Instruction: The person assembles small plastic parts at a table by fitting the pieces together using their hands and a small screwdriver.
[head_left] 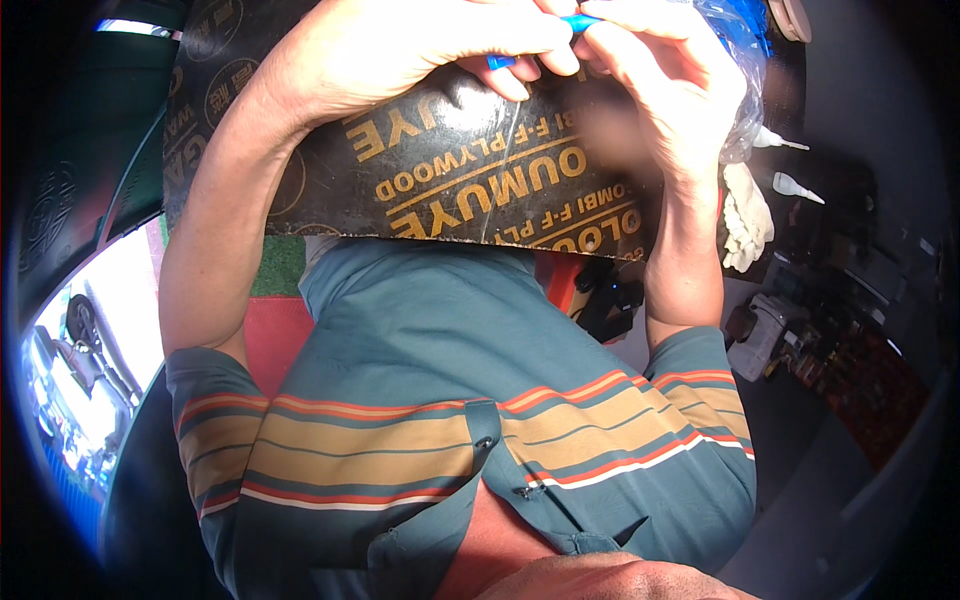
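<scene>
Your right hand [698,105] pinches a blue piece [580,22], just right and far of the blue tip [501,62] poking leftward from your closed left hand [460,32].

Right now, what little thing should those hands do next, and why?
Maybe the right hand should gently steady the blue piece at its fingertips. The left hand is close beside it, and another blue bit pokes out under that hand, so a wobble might make something slip. I can't tell whether the two blue parts join.
</scene>
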